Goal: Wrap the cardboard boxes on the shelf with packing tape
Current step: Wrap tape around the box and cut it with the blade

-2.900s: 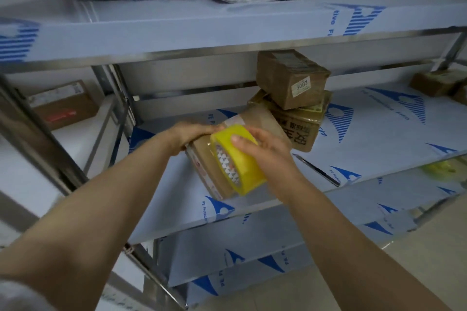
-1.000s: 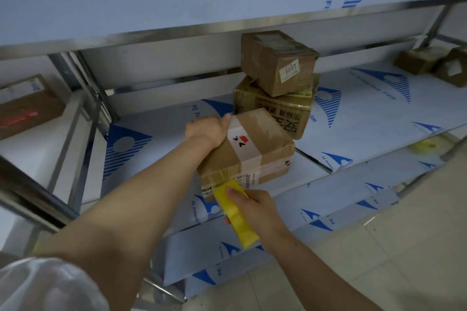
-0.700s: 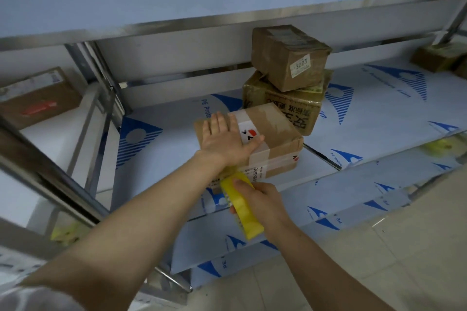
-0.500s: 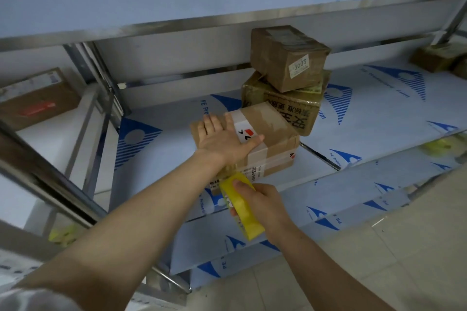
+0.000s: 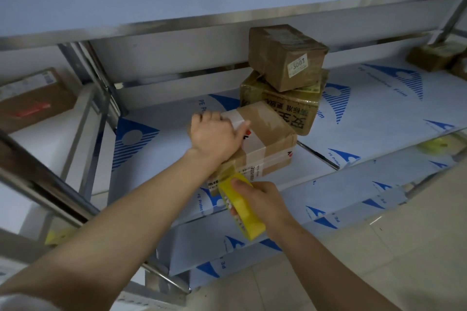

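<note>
Two hands busy: left hand [image 5: 214, 136] now hooks the box [image 5: 267, 134] by its far edge instead of lying flat, right hand [image 5: 262, 201] grips the tape roll [image 5: 243, 212], probably pulling things tight.

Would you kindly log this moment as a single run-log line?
phase: taping | left hand: holds front box on shelf | right hand: grips yellow tape roll at box's near face

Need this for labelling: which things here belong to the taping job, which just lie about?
Job: front box, left hand on it; tape roll in right hand; stacked boxes behind.
Lying about: box at far left; yellow object at lower right.
</note>
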Demonstrator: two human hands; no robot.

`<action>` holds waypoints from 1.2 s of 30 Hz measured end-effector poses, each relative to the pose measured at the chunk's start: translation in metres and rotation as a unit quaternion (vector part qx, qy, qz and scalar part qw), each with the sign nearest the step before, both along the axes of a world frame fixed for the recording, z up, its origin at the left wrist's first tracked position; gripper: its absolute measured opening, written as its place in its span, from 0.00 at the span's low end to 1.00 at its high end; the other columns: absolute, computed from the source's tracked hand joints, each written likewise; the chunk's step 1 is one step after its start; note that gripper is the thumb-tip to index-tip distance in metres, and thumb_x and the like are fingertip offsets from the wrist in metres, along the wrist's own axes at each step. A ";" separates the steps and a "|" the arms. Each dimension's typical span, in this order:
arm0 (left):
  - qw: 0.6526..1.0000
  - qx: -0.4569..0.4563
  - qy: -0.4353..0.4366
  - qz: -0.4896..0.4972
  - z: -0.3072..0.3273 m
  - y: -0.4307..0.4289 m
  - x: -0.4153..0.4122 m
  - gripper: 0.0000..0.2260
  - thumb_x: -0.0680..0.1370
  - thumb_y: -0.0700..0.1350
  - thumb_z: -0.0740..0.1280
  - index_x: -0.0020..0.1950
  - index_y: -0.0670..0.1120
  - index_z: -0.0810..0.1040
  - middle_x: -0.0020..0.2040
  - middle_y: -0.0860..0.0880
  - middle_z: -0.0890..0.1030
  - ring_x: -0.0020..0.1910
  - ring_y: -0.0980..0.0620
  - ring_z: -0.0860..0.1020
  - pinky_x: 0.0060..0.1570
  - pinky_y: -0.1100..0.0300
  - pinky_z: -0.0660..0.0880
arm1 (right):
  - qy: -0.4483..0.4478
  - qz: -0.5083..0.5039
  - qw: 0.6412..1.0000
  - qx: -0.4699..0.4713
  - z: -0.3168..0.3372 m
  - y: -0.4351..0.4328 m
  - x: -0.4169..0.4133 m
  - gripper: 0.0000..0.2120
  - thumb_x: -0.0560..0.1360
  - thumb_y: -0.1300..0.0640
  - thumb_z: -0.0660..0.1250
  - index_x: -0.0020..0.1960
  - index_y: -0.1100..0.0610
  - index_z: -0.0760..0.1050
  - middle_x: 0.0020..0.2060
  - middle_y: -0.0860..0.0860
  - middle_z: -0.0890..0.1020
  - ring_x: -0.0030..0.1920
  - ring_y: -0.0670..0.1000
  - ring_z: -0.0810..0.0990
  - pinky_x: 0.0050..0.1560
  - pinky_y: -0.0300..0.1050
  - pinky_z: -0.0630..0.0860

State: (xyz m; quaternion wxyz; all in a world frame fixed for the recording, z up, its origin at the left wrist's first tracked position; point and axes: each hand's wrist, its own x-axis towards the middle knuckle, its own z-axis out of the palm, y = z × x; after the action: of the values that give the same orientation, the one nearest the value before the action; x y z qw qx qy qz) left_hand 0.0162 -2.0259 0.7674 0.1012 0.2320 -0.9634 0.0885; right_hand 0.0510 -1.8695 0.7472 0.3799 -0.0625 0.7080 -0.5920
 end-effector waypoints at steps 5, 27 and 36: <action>0.979 0.190 -0.063 -0.021 -0.001 0.004 0.008 0.40 0.74 0.71 0.51 0.78 0.47 0.53 0.76 0.45 0.54 0.74 0.43 0.52 0.71 0.48 0.53 | -0.015 -0.002 1.000 -0.006 -0.001 -0.002 -0.002 0.14 0.76 0.51 0.67 0.40 0.61 0.81 0.33 0.59 0.83 0.32 0.53 0.81 0.47 0.51 0.80; 0.594 0.760 0.139 0.222 -0.009 -0.027 0.029 0.13 0.78 0.50 0.59 0.44 0.42 0.77 0.37 0.42 0.84 0.40 0.45 0.83 0.47 0.53 0.79 | 0.169 0.133 0.964 -0.156 0.133 0.031 -0.013 0.02 0.73 0.59 0.69 0.43 0.57 0.81 0.36 0.53 0.85 0.38 0.52 0.83 0.41 0.46 0.81; 0.505 0.764 0.399 0.042 0.007 -0.015 0.035 0.13 0.78 0.49 0.60 0.47 0.42 0.79 0.45 0.40 0.82 0.43 0.43 0.81 0.49 0.49 0.78 | 0.211 -0.012 0.972 -0.102 0.125 -0.057 -0.049 0.17 0.71 0.41 0.70 0.41 0.56 0.78 0.39 0.54 0.83 0.41 0.52 0.83 0.47 0.47 0.80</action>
State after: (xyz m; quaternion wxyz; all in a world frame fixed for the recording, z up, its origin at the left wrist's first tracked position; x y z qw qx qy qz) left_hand 0.0509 -2.0405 0.7741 0.2540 0.2700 -0.5044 -0.7799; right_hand 0.0023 -1.9261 0.8721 0.2064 -0.2164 0.7086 -0.6391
